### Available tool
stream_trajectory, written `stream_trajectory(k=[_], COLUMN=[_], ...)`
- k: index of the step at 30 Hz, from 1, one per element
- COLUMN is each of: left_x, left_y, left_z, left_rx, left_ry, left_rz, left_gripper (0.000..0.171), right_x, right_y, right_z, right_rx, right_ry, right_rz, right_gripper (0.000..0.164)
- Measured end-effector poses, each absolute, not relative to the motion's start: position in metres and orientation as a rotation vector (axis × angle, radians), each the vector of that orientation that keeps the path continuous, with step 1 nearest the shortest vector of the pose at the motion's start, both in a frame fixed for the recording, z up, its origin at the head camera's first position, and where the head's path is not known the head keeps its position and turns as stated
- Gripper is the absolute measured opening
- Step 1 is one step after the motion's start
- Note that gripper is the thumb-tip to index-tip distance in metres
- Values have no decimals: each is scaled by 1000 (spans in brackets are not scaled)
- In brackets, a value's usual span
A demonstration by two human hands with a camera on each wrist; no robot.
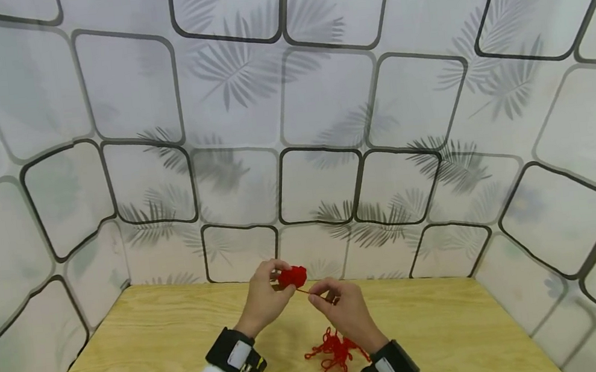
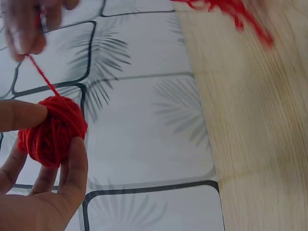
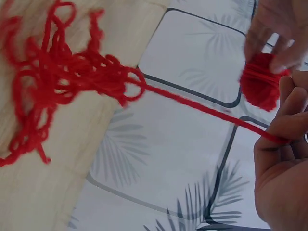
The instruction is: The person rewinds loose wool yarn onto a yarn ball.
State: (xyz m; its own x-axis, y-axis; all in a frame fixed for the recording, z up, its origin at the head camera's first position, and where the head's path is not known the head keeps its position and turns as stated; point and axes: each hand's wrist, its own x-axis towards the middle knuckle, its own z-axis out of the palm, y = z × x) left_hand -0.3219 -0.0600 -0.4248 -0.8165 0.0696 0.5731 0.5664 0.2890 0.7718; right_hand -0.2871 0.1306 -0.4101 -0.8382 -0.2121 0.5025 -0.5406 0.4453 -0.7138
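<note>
My left hand (image 1: pixel 267 295) grips a small ball of red yarn (image 2: pixel 53 132) between thumb and fingers, above the table. From the ball a short taut strand (image 2: pixel 43 75) runs across to my right hand (image 1: pixel 345 309), which pinches it with curled fingers. In the right wrist view the yarn continues out of that hand as a strand (image 3: pixel 207 110) leading back to a loose tangle of red yarn (image 3: pixel 72 77). The tangle lies on the table in front of me, partly behind the right forearm in the head view.
The wood-grain table (image 1: pixel 146 347) spreads under both hands. A pale wall covering (image 1: pixel 243 185) with dark rounded squares and leaf prints rises behind the table and along both sides. Each wrist wears a black strapped band (image 1: pixel 234 356).
</note>
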Motion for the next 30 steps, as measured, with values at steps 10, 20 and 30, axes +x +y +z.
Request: stream_trajectory(k=[10, 20, 30], left_x=[-318, -310, -309], left_y=[-66, -70, -76], left_z=[-428, -425, -413], left_rx=[-839, -1101, -1027], left_ry=[-2300, -2284, -1986], left_rz=[-1489, -1842, -2271], left_gripper=[30, 27, 35], right_x=[-300, -323, -336], right_y=[129, 129, 128], right_z=[-382, -382, -404], right_rx=[676, 737, 674], right_ry=[-2269, -2284, -2391], right_rz=[1303, 1289, 1462], right_gripper=[7, 6, 9])
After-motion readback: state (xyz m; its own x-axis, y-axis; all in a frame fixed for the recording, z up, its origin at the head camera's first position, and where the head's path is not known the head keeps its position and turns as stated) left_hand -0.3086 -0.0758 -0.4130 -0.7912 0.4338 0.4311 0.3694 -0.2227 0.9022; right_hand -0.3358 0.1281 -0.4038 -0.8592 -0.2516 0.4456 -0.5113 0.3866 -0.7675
